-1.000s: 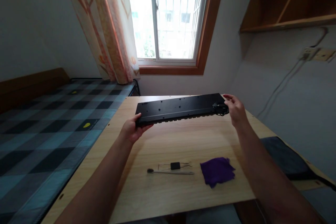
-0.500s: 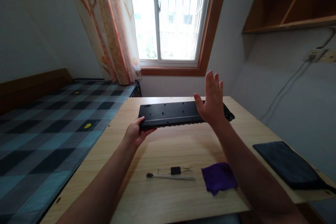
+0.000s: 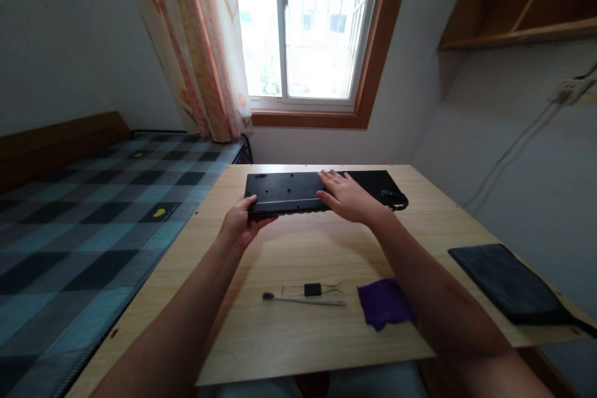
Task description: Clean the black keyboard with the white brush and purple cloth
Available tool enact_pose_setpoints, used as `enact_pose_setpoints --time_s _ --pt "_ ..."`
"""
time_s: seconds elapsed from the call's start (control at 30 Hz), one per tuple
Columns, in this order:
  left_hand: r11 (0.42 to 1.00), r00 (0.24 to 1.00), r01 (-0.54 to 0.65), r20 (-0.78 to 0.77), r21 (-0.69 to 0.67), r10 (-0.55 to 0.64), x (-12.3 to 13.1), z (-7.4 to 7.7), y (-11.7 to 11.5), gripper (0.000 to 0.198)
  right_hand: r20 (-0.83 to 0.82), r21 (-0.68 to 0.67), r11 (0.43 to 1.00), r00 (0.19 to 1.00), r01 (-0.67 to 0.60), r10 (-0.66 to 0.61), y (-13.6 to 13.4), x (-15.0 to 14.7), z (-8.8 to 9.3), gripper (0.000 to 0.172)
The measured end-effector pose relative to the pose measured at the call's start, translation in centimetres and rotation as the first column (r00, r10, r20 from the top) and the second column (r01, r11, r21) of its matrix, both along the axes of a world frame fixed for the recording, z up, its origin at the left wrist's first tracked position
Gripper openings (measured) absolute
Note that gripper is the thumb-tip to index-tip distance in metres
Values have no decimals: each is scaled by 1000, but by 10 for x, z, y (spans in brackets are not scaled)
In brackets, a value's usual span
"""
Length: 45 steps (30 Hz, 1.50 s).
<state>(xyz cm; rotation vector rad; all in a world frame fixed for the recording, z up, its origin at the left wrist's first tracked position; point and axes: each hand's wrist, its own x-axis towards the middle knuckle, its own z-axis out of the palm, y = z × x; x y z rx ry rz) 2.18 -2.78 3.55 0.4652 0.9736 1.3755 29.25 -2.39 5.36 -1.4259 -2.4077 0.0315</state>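
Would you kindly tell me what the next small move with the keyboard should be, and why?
I would suggest a light pat with the right hand, perhaps to loosen any debris: the keyboard is held underside up, the right palm is spread flat over that underside, and the left hand grips its left end, which should help steady it.

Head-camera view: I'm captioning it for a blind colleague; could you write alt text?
A left hand grips one end of a long, black, rectangular keyboard, underside up, above a pale wooden table; the right hand is spread over it. Nearer lie a thin whitish brush with dark bristles, a small black rectangular object and a purple cloth.
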Motion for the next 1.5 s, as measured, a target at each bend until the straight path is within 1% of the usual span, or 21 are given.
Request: enact_pose_setpoints --time_s 0.07,0.17,0.23,0.3,0.37,0.43,0.5,0.53,0.6,0.67,0.77,0.87,0.93,0.97,1.03,1.1,1.17,1.23,1.33,1.43,1.5 --pt "1000 1000 -13 12 7 13 -1 1 1 24 -46 165 985 998 44 -37 -3 3 9 71" --pt "1000 1000 -14 23 0 14 -3 2 1 20 -111 366 922 990 127 -92 -10 6 25 71" --pt "1000 1000 -5 28 -14 5 -2 3 0 18 -158 438 878 978 191 -134 -16 6 33 72" --pt "1000 1000 10 27 -23 -10 0 5 -3 18 -176 449 865 971 225 -162 -20 2 35 72" --pt "1000 999 26 26 -13 -26 2 7 -5 19 -104 368 915 985 167 -138 -21 -3 30 71" --pt "999 999 36 22 0 -36 3 8 -7 20 16 184 981 997 70 -74 -20 -7 20 70" --pt "999 999 34 7 -7 -34 4 8 -7 20 88 -3 1000 996 16 -16 -16 -9 12 69" --pt "999 1000 29 0 -12 -29 4 8 -6 21 94 -48 999 996 10 -6 -15 -8 9 69" --pt "1000 1000 19 0 -15 -19 3 6 -5 21 67 -14 1000 998 17 -16 -13 -5 9 68" --pt "1000 1000 15 17 -11 -14 2 4 -2 23 20 114 992 999 45 -48 -14 0 16 67" --pt "1000 997 22 68 -22 -20 0 2 0 26 -55 288 952 995 100 -88 -17 3 29 67" --pt "999 992 25 121 -30 -21 -3 2 0 31 -119 367 915 984 170 -135 -23 -1 36 69" --pt "999 991 29 130 -27 -25 -3 2 -1 32 -95 325 931 985 167 -144 -25 -5 35 69" --pt "999 992 34 122 -24 -31 -3 2 -2 32 -49 263 955 990 138 -130 -26 -6 32 69" --pt "999 996 45 83 -22 -43 -1 3 -3 31 64 77 995 995 66 -71 -26 -7 26 68" --pt "998 998 54 28 -20 -54 2 3 -5 29 142 -99 995 990 16 -2 -26 -2 21 66" --pt "998 998 59 -12 -17 -59 5 2 -6 27 144 -135 991 989 -10 30 -26 7 23 64" --pt "998 998 57 -19 -23 -58 6 1 -6 25 86 -39 999 996 -23 26 -27 20 32 65" --pt "998 999 46 15 -48 -45 5 0 -4 25 -67 192 979 996 64 -52 -33 44 51 66" --pt "997 997 48 71 -56 -44 0 -1 -2 29 -239 383 897 962 219 -133 -42 73 58 64" --pt "997 992 50 114 -62 -43 -4 -1 0 33 -358 463 820 917 337 -175 -47 98 48 64"
